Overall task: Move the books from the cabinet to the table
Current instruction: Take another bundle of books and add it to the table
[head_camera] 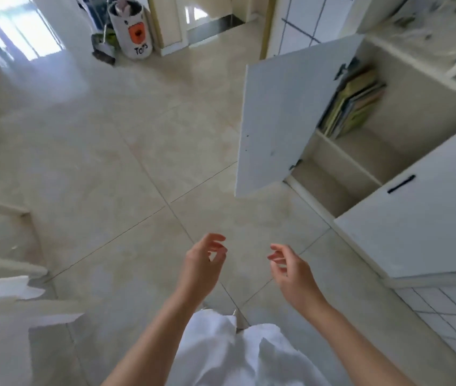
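Your left hand (203, 260) and right hand (290, 267) hang over the tiled floor (110, 162), both empty, fingers loosely curled and grasping nothing. The books (353, 103) stand upright, leaning, in the upper compartment of the cabinet (421, 87) at your right, well apart from both hands; their number cannot be counted, as the spines blur together. One open door (282, 121) swings out between you and the books and hides their left part. A second door (416, 207), with one dark handle (401, 184), is nearer you. One white bin (133, 29) stands across the room.
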Demonstrator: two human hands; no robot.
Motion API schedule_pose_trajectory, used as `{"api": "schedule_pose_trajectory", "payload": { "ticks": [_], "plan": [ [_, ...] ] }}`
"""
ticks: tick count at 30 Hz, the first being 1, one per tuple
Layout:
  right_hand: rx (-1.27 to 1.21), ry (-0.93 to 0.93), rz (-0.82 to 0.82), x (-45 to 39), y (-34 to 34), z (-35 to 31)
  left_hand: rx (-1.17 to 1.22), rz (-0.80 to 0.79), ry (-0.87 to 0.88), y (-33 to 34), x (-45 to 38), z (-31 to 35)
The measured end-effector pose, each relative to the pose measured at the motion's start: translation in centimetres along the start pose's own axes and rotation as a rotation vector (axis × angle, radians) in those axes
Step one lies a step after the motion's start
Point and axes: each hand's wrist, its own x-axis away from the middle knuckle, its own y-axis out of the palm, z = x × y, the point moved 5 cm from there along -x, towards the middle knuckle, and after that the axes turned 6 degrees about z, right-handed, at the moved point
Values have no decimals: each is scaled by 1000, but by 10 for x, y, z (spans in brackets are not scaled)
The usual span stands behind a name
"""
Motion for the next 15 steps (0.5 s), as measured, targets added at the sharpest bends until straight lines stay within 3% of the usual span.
{"api": "schedule_pose_trajectory", "payload": {
  "ticks": [7,15],
  "plan": [
    [-102,154,237,-47,-74,45,-129,-277,97,98,-67,56],
    [-106,201,380,-146,-144,55,-183,-438,192,178,-172,117]
  ]
}}
